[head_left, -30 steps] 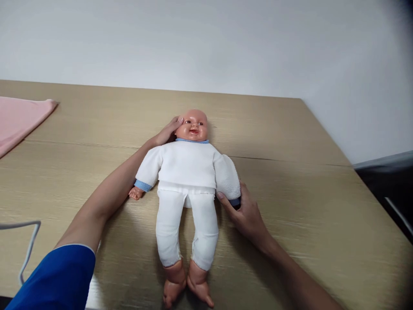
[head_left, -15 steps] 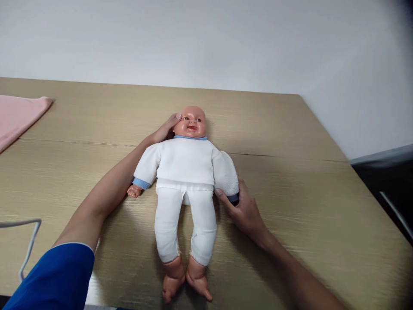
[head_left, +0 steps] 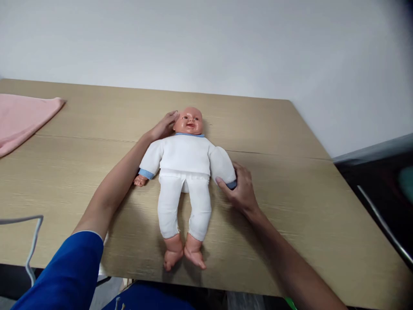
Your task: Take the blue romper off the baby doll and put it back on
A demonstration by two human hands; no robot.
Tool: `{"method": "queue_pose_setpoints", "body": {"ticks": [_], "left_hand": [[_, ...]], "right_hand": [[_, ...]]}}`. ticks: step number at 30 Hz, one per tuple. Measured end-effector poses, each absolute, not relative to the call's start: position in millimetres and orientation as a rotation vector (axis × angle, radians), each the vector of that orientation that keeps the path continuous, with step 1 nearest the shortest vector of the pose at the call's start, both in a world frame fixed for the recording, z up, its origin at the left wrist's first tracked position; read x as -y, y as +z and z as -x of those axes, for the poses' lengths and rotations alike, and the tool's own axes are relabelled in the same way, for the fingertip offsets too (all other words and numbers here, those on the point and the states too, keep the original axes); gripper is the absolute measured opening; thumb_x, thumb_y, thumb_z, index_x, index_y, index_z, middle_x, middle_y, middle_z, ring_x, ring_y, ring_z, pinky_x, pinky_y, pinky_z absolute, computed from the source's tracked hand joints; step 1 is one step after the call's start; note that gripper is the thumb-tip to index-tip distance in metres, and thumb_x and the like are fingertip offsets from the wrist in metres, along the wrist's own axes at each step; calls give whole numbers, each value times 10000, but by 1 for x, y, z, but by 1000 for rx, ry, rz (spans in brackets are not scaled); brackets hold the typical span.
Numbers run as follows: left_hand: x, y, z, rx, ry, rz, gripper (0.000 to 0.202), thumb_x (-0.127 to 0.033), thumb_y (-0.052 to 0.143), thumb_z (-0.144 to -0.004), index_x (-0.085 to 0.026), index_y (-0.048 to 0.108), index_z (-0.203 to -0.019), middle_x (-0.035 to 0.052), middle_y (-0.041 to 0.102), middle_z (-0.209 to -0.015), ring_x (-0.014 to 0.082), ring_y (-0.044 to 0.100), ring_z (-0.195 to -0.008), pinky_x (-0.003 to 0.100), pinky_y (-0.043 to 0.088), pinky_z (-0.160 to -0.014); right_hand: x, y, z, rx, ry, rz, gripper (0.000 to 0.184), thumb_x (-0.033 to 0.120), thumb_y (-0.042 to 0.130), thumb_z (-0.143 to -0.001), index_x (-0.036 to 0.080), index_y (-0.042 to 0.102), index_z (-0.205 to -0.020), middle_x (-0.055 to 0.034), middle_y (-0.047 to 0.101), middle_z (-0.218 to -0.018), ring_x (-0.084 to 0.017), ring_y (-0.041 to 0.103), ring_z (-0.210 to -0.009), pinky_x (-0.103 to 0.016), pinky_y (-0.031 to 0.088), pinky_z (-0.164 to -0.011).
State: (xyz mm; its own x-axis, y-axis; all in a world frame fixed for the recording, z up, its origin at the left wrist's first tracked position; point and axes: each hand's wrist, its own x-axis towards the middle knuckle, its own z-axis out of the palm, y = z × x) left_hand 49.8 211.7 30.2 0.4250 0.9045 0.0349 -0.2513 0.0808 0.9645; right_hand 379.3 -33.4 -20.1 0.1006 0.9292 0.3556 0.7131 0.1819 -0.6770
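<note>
A baby doll [head_left: 183,172] in a white top and white trousers with blue cuffs lies on its back on the wooden table [head_left: 274,129], head away from me. My left hand [head_left: 164,125] cups the side of the doll's head, fingers curved against it. My right hand [head_left: 240,189] is wrapped round the cuff end of the doll's arm on the right, thumb on the white sleeve. The doll's other arm lies out to the left, its bare hand showing.
A pink cloth [head_left: 22,120] lies at the table's far left. A white wire hanger [head_left: 30,241] pokes in at the near left edge. A dark piece of furniture [head_left: 380,189] stands to the right of the table. A white wall is behind.
The camera view has pulled back and shifted, so the table's near edge now shows. Both hands keep their hold on the doll; the doll has barely moved.
</note>
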Motion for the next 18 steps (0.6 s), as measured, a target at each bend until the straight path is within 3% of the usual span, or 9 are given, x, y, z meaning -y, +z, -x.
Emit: {"method": "queue_pose_setpoints", "body": {"ticks": [4,7,10,13,16,18], "left_hand": [[-198,50,-18,-1037,1187,-1391,579,-691,910,-939,-297,757,-1334,139,695,-1684,389,483,-1722,613,394,-1432],[-158,77,-18,-1068,1331,-1590,511,-661,898,-965,-276,758,-1271,140,712,-1633,393,527,-1645,546,403,-1418],[-85,112,-46,-928,1305,-1624,412,-621,880,-1015,-271,773,-1205,129,756,-1518,417,563,-1615,551,421,-1389],[6,148,-80,-692,1104,-1680,335,-600,841,-1066,-283,814,-1170,121,792,-1392,420,642,-1534,574,431,-1376],[94,165,-95,-393,671,-1877,202,-514,771,-1125,-327,838,-1158,121,831,-1272,368,769,-1265,551,561,-1226],[145,153,-95,-163,291,-1904,160,-515,808,-1108,-368,843,-1162,104,854,-1188,353,803,-1158,536,609,-1128]], "right_hand": [[25,-20,-384,1359,513,1533,638,676,615,-1046,211,677,-1478,-209,748,-1495,-359,739,-1300,-603,618,-1153],[15,-15,-384,1206,441,1502,539,633,575,-1028,220,694,-1354,-194,761,-1474,-322,746,-1270,-571,623,-1164],[11,3,-380,1182,331,1467,487,587,629,-963,215,679,-1273,-199,774,-1402,-317,758,-1219,-578,625,-1179],[34,29,-369,1215,268,1408,456,560,617,-991,224,662,-1296,-199,779,-1391,-311,778,-1183,-588,636,-1184],[100,41,-356,1259,243,1382,449,602,547,-1082,263,672,-1349,-175,792,-1350,-326,806,-1157,-623,661,-1153],[162,30,-351,1330,229,1396,444,675,537,-1094,303,712,-1262,-160,807,-1224,-363,816,-1149,-672,681,-1099]]}}
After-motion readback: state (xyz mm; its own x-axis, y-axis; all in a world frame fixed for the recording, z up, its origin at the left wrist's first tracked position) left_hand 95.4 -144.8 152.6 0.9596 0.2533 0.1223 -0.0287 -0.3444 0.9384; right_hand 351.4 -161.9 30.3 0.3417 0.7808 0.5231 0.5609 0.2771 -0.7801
